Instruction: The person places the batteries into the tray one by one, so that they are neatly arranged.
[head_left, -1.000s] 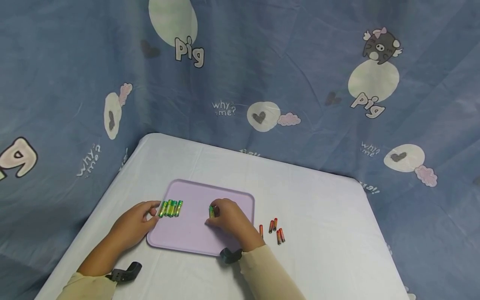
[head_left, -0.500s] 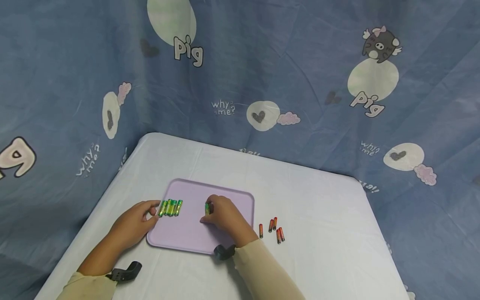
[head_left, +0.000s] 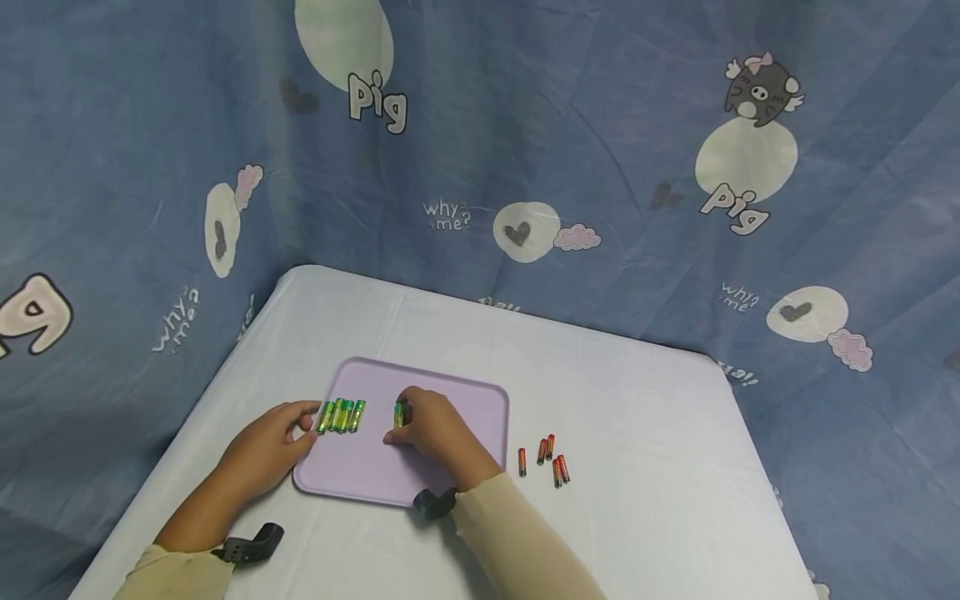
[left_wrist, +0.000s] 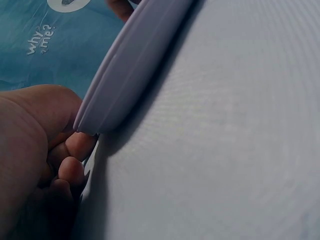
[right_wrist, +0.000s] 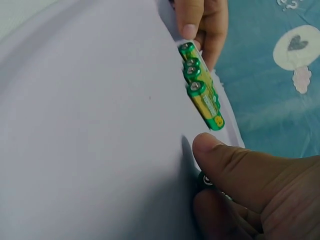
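A lilac tray lies on the table, with several green-and-gold batteries side by side along its left part. My left hand holds the tray's left rim; the left wrist view shows a digit against the rim and other fingers curled beside it. Above the middle of the tray, my right hand pinches one green battery between thumb and fingers. In the right wrist view most of that battery is hidden behind the thumb, and the row of batteries is just beyond.
Several red batteries lie loose on the white tablecloth to the right of the tray. A blue printed curtain stands behind the table. Each wrist wears a black band-mounted device.
My right hand has moved left over the tray with the green battery, closer to the row. My left hand stays at the rim. A red battery partly covered before is now fully visible.
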